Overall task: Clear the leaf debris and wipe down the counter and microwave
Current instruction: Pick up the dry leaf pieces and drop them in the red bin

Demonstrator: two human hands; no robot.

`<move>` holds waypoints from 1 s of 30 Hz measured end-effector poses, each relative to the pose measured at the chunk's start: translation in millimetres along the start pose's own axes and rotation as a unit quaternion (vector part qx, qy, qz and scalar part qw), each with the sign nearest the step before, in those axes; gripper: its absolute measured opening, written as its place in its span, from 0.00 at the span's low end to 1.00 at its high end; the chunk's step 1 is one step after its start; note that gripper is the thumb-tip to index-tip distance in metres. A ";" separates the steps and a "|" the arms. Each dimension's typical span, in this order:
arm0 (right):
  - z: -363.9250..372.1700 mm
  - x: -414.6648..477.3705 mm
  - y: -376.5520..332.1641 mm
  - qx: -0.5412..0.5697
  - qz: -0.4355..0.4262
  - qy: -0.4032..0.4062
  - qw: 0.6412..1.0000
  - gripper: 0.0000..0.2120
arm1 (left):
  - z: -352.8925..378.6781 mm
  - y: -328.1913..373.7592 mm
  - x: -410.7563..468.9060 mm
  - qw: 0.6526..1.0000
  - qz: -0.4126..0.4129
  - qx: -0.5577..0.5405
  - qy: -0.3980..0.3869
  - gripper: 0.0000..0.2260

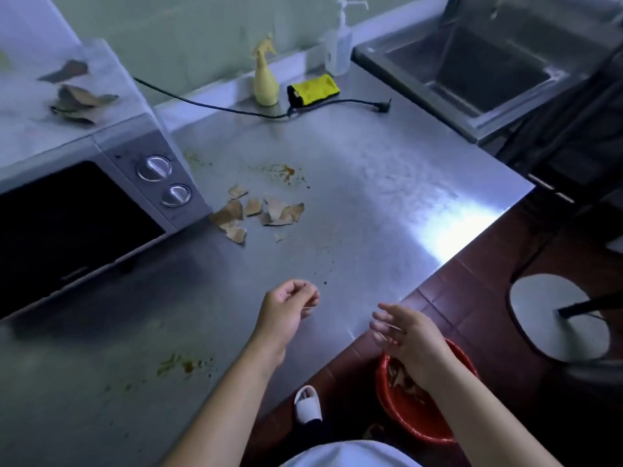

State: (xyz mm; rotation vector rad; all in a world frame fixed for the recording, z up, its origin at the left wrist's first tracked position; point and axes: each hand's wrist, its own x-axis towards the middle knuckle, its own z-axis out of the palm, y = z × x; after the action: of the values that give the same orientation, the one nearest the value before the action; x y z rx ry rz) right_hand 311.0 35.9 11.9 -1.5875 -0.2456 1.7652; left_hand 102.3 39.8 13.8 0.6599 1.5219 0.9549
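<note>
Dry brown leaf pieces (259, 212) lie on the steel counter (371, 203) beside the microwave (101, 183). More leaves (79, 97) sit on the microwave's top. Orange-brown stains (286, 171) mark the counter's middle, and a second smear (183, 364) lies near the front. My left hand (290, 306) hovers over the counter near its edge, fingers loosely curled, holding nothing that I can see. My right hand (404, 335) hangs past the counter's edge, fingers relaxed, above a red bucket (414, 419) with leaf bits inside. A folded yellow cloth (313, 89) lies at the back.
A yellow spray bottle (264, 80) and a clear pump bottle (338, 45) stand by the back wall. A black power cord (236, 111) trails across the counter. A sink (472, 69) sits at the right. A stool (556, 318) stands on the floor.
</note>
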 end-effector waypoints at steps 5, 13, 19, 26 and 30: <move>53.5 -2.7 1.4 -0.089 0.000 -0.020 0.996 0.05 | -64.1 -15.6 7.8 0.996 -0.022 -0.033 0.077 0.06; 136.4 53.8 -47.1 -0.359 -0.137 -0.087 0.919 0.06 | -114.4 -24.3 20.8 0.989 -0.043 -0.054 0.134 0.05; 208.4 137.2 -80.4 -0.668 -0.294 -0.110 0.675 0.25 | -129.4 -2.0 39.1 0.983 -0.053 -0.016 0.177 0.07; 255.7 217.5 -82.2 -0.816 -0.341 -0.159 0.439 0.28 | -123.4 17.4 99.5 0.964 -0.058 0.125 0.228 0.08; 243.6 237.0 -73.1 -0.786 -0.419 -0.141 0.433 0.13 | -113.3 24.8 140.9 0.932 -0.065 0.258 0.246 0.14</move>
State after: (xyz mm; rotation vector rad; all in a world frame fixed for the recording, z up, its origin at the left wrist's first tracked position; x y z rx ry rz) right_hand 123.7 314.9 -77.0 -1.3651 -2.9007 0.5028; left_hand -36.2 146.9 -37.7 0.7035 2.2776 0.6384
